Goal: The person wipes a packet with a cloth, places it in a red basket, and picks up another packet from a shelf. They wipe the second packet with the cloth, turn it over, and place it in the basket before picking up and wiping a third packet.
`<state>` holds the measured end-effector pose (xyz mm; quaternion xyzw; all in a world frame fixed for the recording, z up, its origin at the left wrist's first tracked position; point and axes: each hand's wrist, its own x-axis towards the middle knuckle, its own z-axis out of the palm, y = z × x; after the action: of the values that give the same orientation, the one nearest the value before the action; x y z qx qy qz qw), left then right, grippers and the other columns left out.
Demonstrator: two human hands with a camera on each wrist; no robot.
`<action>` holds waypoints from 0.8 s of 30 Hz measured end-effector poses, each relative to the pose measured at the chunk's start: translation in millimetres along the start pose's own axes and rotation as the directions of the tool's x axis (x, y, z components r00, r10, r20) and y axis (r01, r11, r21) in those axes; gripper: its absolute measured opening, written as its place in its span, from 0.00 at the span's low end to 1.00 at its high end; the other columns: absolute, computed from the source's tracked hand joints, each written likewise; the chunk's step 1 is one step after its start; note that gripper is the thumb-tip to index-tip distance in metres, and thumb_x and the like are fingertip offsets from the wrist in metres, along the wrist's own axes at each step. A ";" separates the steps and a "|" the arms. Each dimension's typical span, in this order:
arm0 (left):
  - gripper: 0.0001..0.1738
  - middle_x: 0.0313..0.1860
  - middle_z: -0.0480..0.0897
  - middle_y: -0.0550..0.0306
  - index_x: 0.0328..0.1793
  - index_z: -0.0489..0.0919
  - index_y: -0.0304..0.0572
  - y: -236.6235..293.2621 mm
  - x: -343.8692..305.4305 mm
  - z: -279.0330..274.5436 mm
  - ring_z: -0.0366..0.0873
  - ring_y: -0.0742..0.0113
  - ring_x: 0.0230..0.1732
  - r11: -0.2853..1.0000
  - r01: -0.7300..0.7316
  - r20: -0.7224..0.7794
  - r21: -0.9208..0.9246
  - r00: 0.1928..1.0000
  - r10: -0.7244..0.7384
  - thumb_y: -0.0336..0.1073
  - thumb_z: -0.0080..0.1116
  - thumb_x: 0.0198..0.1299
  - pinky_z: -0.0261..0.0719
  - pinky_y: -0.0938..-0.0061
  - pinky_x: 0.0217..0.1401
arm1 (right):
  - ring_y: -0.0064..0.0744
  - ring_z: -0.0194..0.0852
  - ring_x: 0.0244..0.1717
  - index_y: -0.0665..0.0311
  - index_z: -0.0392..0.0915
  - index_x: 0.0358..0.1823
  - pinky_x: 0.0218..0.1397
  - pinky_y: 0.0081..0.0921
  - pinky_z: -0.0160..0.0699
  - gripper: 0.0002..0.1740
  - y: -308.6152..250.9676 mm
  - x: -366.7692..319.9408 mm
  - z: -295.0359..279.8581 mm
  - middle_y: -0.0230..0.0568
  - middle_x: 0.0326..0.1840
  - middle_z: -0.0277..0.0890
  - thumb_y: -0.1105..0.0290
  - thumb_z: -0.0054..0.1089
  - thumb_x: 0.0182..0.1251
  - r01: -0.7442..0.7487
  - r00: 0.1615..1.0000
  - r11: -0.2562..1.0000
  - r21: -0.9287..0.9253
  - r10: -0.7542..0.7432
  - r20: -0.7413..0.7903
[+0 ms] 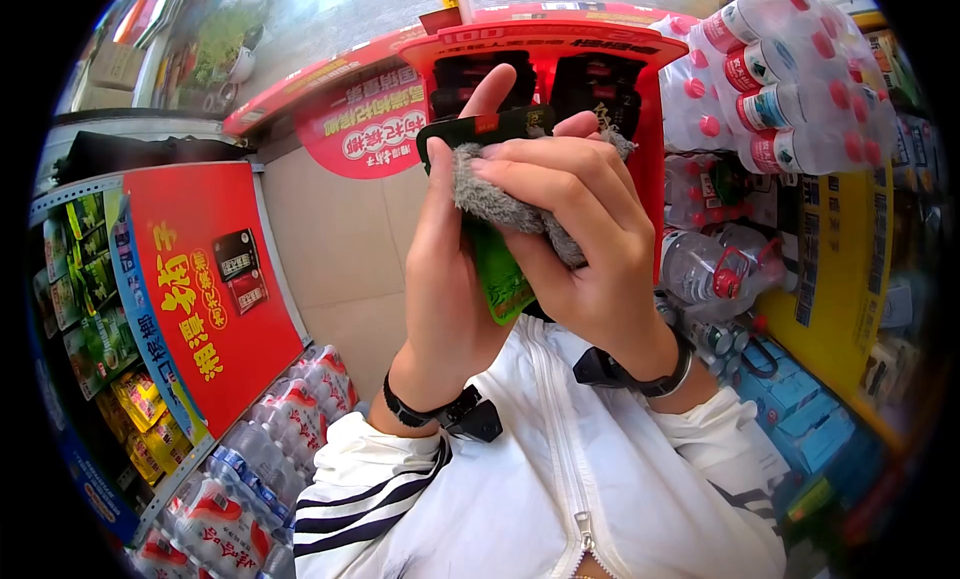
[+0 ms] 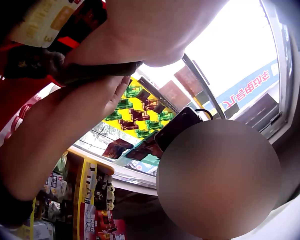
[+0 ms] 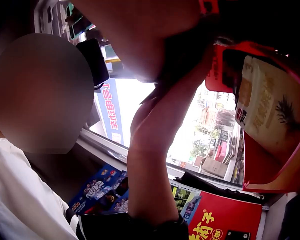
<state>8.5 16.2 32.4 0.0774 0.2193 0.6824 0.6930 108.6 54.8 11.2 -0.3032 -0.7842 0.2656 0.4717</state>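
Observation:
In the head view my left hand [image 1: 447,239] holds a flat packet [image 1: 505,279], dark at its top end and bright green lower down. Its thumb and fingers lie along the packet's edges. My right hand [image 1: 590,204] grips a fluffy grey cloth [image 1: 490,201] and presses it against the packet's face. Much of the packet is hidden behind the cloth and fingers. From the left wrist, the packet's dark edge [image 2: 100,71] shows between the two hands. In the right wrist view the left forearm [image 3: 155,145] reaches up toward the shadowed packet.
Just beyond the hands stands a red display box [image 1: 650,69] with dark packets [image 1: 597,89]. Shrink-wrapped bottles [image 1: 780,79] are stacked at right, more bottle packs [image 1: 225,519] at lower left. A shelf with a red panel [image 1: 205,289] stands left, beside the tiled floor [image 1: 340,239].

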 end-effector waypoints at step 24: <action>0.46 0.63 0.65 0.53 0.81 0.45 0.48 0.4 23.0 -7.4 0.68 0.66 0.59 0.752 -0.243 0.009 0.613 0.954 0.300 0.42 0.63 0.65 0.69 0.70 0.62 | 0.41 0.80 0.37 0.61 0.69 0.55 0.35 0.30 0.78 0.34 -8.9 -21.3 -31.5 0.42 0.40 0.73 0.72 0.76 0.44 -0.346 0.915 0.934 0.090 0.315 0.252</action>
<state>4.4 37.3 21.4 0.2958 0.4436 0.6717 0.5142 142.9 37.5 18.2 -0.3663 -0.7521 0.4269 0.3434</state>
